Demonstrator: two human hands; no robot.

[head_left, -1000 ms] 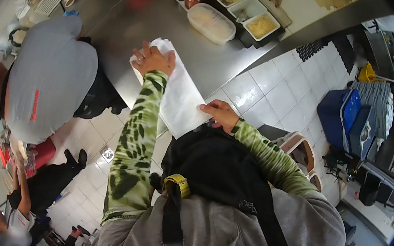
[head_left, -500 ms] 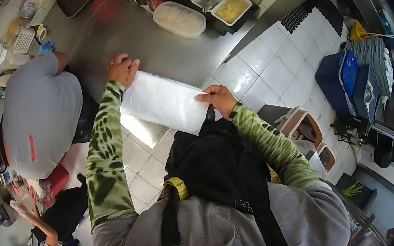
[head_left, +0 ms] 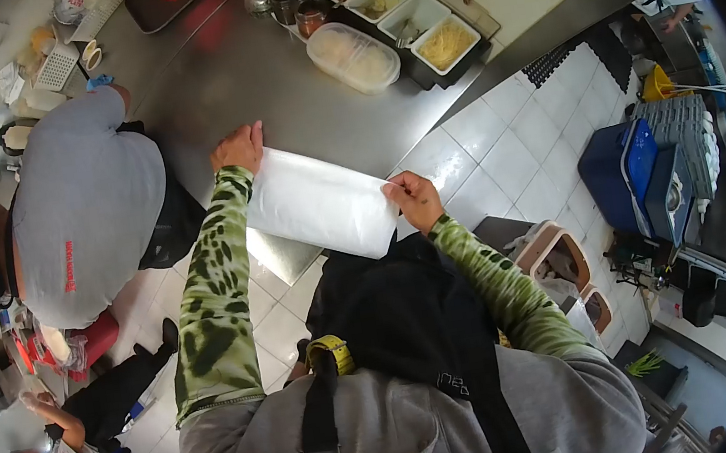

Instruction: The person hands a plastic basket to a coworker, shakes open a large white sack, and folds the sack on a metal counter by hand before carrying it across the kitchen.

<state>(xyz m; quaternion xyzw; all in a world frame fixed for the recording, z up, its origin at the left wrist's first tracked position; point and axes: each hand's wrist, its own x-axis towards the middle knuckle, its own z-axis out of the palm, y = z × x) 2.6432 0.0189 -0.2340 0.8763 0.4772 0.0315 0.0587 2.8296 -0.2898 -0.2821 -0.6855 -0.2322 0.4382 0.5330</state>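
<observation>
A whitish, translucent flat sheet (head_left: 323, 200), which could be a folded plastic bag, is stretched between my hands at the edge of the steel counter. At its upper left corner, my left hand (head_left: 236, 150) is closed on the edge, with the fingertips partly hidden. My right hand (head_left: 417, 203) pinches the right edge between thumb and fingers. The sheet's lower right corner hangs just in front of my black apron (head_left: 391, 301).
On the steel counter (head_left: 273, 101) stand a lidded plastic tub (head_left: 353, 56), spice jars (head_left: 310, 15) and several white food trays (head_left: 446, 43). A co-worker in a grey shirt (head_left: 89, 198) bends at my left. Bins (head_left: 551, 259) and a blue cooler (head_left: 620, 170) stand at right.
The sheet lies flatter and wider between my hands. My left hand's fingers have closed from a looser, spread pose. My right hand is slightly lower, and the view has shifted a little.
</observation>
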